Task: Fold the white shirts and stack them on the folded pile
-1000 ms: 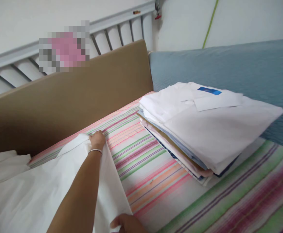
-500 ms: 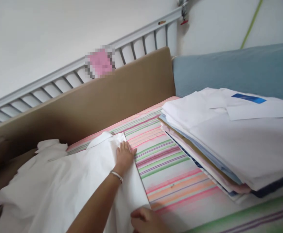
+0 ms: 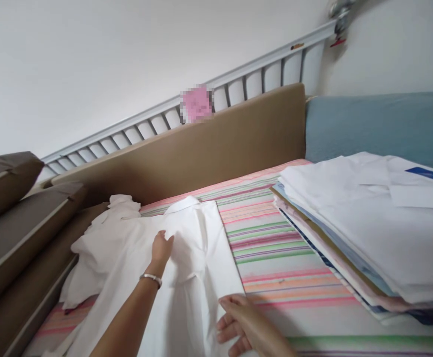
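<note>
A white shirt [image 3: 187, 277] lies spread on the striped sheet [image 3: 268, 253], its collar toward the brown board. My left hand [image 3: 161, 248] rests flat on the middle of the shirt, fingers stretched toward the collar, a thin bracelet on the wrist. My right hand [image 3: 239, 317] lies open at the shirt's folded right edge near the bottom, fingers spread on the cloth. Neither hand grips anything.
A stack of folded shirts [image 3: 372, 228], white on top, sits at the right. A brown board [image 3: 201, 153] runs behind the bed, with a white slatted rail [image 3: 239, 89] above. Brown cushions [image 3: 12, 218] lie at the left, a blue cover [image 3: 380, 124] at the back right.
My left hand slid from the shirt's right edge near the collar to its middle. My right hand came further into view and flattened on the edge. The view swung left.
</note>
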Demonstrator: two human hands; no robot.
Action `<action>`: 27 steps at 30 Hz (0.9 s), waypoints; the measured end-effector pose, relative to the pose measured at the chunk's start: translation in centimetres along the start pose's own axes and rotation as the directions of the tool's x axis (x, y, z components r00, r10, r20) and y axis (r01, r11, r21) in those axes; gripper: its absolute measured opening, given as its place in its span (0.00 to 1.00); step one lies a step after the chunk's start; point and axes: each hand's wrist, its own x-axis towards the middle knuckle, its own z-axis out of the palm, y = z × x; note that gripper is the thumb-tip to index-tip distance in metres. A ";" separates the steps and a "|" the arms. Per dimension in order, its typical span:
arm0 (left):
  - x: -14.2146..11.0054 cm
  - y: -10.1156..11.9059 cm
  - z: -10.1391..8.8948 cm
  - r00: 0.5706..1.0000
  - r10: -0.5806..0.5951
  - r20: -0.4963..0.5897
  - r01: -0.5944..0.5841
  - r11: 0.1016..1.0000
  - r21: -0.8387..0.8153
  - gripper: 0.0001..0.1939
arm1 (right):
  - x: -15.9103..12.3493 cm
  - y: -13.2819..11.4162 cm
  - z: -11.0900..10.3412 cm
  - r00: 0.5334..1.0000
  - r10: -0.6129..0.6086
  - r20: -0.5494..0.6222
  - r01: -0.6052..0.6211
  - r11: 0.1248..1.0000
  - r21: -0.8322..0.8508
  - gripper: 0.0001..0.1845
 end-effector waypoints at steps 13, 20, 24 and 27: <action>-2.4 -3.4 -1.0 0.931 -0.276 0.239 0.346 0.875 -0.338 0.10 | -0.6 -0.7 -0.2 0.998 -0.033 0.058 0.031 0.999 0.023 0.17; -5.8 -5.3 0.0 0.946 -0.308 0.102 0.317 0.812 -0.490 0.12 | -0.6 -0.8 -0.3 0.998 -0.020 0.055 0.018 1.000 0.021 0.17; -7.5 -5.0 0.8 0.923 -0.360 0.135 0.373 0.755 -0.540 0.25 | -0.7 -0.9 -0.3 0.998 -0.014 0.068 0.013 1.000 0.012 0.16; -8.3 -4.4 0.1 0.919 -0.348 0.184 0.386 0.702 -0.599 0.34 | -0.8 -0.9 -0.5 0.997 -0.017 0.079 0.017 1.000 0.003 0.17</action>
